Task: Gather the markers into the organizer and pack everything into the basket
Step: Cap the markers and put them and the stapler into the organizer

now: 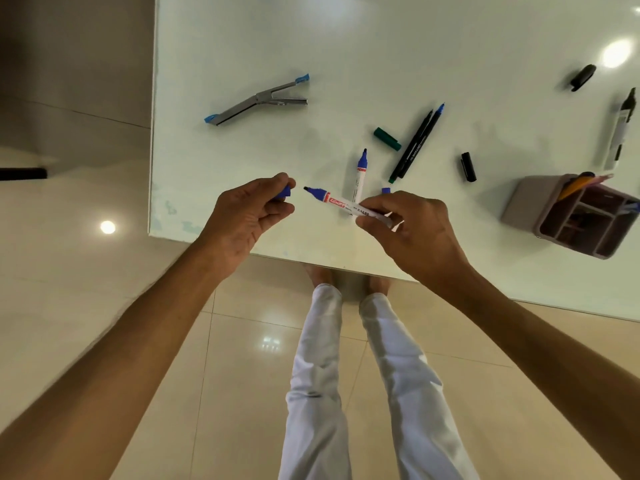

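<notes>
Glossy cream floor tiles run under a pale bench [242, 39] whose near edge cuts across the person's white trouser legs. Over that edge, the right hand [412, 233] has its fingers clamped round the tail of a blue marker [341, 203], white-barrelled with a red label, its bare dark tip pointing toward nine o'clock. The left hand [247, 213] pinches the blue cap [284, 192] just beside that tip, not yet on it. I'd judge the marker light, stiff and a bit slick, best held mid-barrel so the cap can be pressed straight on. A second uncapped blue marker [360, 171] lies just beyond, at twelve o'clock from the hands. Farther toward one o'clock lie two thin dark pens [414, 145], a green cap [387, 138] and a black cap [468, 167]. At three o'clock sits the mauve organizer [526, 202], compartments showing, pencils in one. A stapler [256, 100] lies at eleven o'clock. No basket is in view.
</notes>
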{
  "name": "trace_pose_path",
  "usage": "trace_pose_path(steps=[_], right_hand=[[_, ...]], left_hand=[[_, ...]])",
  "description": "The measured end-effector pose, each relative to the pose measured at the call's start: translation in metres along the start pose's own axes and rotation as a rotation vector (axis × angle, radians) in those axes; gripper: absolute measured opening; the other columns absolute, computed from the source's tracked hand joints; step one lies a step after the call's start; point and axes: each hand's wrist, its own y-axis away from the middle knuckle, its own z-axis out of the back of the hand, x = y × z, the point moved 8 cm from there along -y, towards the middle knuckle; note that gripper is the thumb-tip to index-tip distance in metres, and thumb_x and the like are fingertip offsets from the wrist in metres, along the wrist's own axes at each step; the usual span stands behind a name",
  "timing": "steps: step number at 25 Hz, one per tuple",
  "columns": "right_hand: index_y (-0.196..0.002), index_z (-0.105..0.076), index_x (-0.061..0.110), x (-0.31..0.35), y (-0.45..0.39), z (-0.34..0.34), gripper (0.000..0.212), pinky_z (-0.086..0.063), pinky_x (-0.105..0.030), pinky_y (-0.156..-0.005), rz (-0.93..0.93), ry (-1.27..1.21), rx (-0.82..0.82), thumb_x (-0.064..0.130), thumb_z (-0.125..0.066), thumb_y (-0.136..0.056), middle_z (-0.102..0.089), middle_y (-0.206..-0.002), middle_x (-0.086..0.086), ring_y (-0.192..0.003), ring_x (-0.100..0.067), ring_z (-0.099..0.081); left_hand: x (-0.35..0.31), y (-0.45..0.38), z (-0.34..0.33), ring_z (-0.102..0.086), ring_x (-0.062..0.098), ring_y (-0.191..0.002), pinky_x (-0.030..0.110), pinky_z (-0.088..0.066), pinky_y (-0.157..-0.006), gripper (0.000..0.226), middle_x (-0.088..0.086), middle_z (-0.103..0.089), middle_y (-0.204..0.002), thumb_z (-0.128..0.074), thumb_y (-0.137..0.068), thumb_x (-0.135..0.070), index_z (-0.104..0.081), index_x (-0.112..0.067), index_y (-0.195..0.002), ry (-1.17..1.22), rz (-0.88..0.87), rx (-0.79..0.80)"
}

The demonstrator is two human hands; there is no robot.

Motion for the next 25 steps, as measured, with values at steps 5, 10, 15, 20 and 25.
trace_pose_path(steps=[5, 10, 15, 20, 25], right_hand=[[-0.114, -0.08, 0.021, -0.008, 0.028, 0.025, 0.021, -0.057, -0.036, -0.071, 0.044, 0.06, -0.027, 0.031, -0.073, -0.097, -0.076, -0.095, 0.002, -0.076, -0.015, -0.063], [-0.114, -0.081, 0.02, -0.019, 0.042, 0.046, 0.02, -0.055, -0.039, -0.07, 0.051, 0.044, -0.097, 0.027, -0.074, -0.097, -0.075, -0.094, 0.002, -0.075, -0.016, -0.062], [-0.113, -0.081, 0.021, -0.031, 0.056, 0.064, 0.019, -0.055, -0.041, -0.066, 0.08, 0.046, -0.133, 0.028, -0.074, -0.096, -0.075, -0.091, 0.001, -0.073, -0.018, -0.062], [-0.115, -0.08, 0.022, -0.051, 0.071, 0.08, 0.021, -0.056, -0.043, -0.068, 0.06, 0.056, -0.147, 0.028, -0.075, -0.096, -0.075, -0.094, 0.0, -0.075, -0.02, -0.065], [-0.114, -0.081, 0.018, -0.066, 0.086, 0.094, 0.021, -0.057, -0.042, -0.066, 0.053, 0.047, -0.196, 0.027, -0.076, -0.095, -0.076, -0.092, 0.0, -0.072, -0.02, -0.064]], left_hand=[[0.015, 0.011, -0.034, -0.079, 0.015, -0.089, 0.025, -0.061, -0.086, 0.017, 0.006, -0.082, -0.105, -0.079, -0.083, -0.024, -0.086, -0.016, -0.095, -0.026, 0.055, 0.148], [0.019, 0.013, -0.062, -0.08, 0.017, -0.088, 0.025, -0.061, -0.086, 0.017, 0.007, -0.082, -0.099, -0.081, -0.081, -0.025, -0.086, -0.016, -0.094, -0.043, 0.042, 0.142], [0.02, 0.015, -0.087, -0.08, 0.021, -0.093, 0.027, -0.062, -0.086, 0.017, 0.01, -0.082, -0.105, -0.079, -0.084, -0.025, -0.086, -0.016, -0.097, -0.123, 0.021, 0.169], [0.021, 0.02, -0.111, -0.08, 0.024, -0.098, 0.027, -0.062, -0.086, 0.019, 0.01, -0.082, -0.109, -0.081, -0.081, -0.027, -0.087, -0.018, -0.096, -0.152, 0.014, 0.187], [0.034, 0.024, -0.137, -0.08, 0.027, -0.097, 0.028, -0.062, -0.088, 0.032, 0.013, -0.081, -0.102, -0.091, -0.072, -0.025, -0.078, -0.01, -0.097, -0.167, 0.042, 0.212]])
